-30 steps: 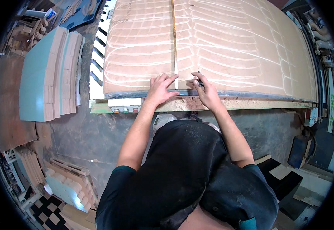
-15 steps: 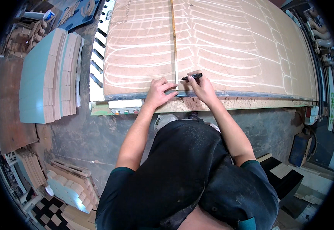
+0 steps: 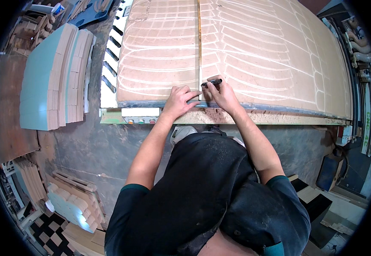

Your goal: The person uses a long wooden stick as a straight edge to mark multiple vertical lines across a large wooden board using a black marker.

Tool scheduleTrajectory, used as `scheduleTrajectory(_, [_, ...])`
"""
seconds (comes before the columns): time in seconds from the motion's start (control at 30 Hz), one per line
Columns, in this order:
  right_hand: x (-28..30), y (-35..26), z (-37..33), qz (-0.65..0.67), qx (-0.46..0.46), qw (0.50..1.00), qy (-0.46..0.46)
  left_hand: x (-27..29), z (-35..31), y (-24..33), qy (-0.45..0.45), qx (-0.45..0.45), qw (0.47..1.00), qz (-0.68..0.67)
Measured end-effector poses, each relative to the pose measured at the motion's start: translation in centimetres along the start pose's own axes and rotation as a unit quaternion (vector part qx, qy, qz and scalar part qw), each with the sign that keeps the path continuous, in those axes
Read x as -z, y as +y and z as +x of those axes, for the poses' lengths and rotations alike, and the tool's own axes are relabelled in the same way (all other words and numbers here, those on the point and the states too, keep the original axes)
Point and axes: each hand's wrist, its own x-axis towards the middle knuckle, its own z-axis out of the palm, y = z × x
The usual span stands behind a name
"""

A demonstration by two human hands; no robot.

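Note:
A long thin strip, yellowish farther off and pale at its near end, runs across the brown board toward me. The fingers of my left hand are spread at the strip's near end, thumb and fingertips touching it by the board's front edge. My right hand grips a black marker just right of the strip, its tip pointing left against the strip's edge. White curved outlines cover the board on both sides of the strip.
Stacks of green-faced cut boards stand to the left, beside a brown panel. Buttons sit on a white control box below the board's front edge. Shaped pieces are piled lower left, and a dark blue box stands right.
The marker has moved slightly left, and its tip is now against the strip. The whole view has shifted a little; my left hand stays at the strip's near end.

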Motion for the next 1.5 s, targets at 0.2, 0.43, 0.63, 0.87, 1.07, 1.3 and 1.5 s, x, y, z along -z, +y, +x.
scheduleTrajectory(0.2, [0.2, -0.4, 0.0, -0.022, 0.008, 1.000, -0.016, -0.2, 0.0, -0.1, 0.000, 0.002, 1.000, 0.006])
scheduleTrajectory(0.43, [0.1, -0.2, 0.1, -0.032, 0.011, 0.999, -0.014, -0.2, 0.2, 0.2, 0.009, 0.002, 1.000, 0.009])
scheduleTrajectory(0.63, [0.1, -0.4, 0.0, -0.021, 0.016, 1.000, -0.004, -0.3, 0.1, 0.0, 0.013, -0.003, 1.000, 0.014])
scheduleTrajectory(0.87, [0.2, -0.4, 0.1, -0.032, 0.018, 0.999, -0.007, -0.5, 0.1, -0.1, 0.023, -0.014, 1.000, 0.014])
scheduleTrajectory(1.07, [0.2, -0.3, -0.1, -0.017, 0.013, 1.000, -0.011, -1.0, -0.2, -0.1, 0.053, -0.071, 0.993, 0.081])
scheduleTrajectory(1.3, [0.1, 0.8, 0.1, -0.017, 0.015, 1.000, -0.009, -1.8, -0.3, -0.4, 0.107, -0.135, 0.975, 0.141])
scheduleTrajectory(1.5, [0.2, 0.7, -0.3, 0.012, 0.018, 1.000, 0.020, -2.2, -1.4, -0.8, 0.104, -0.178, 0.964, 0.167])
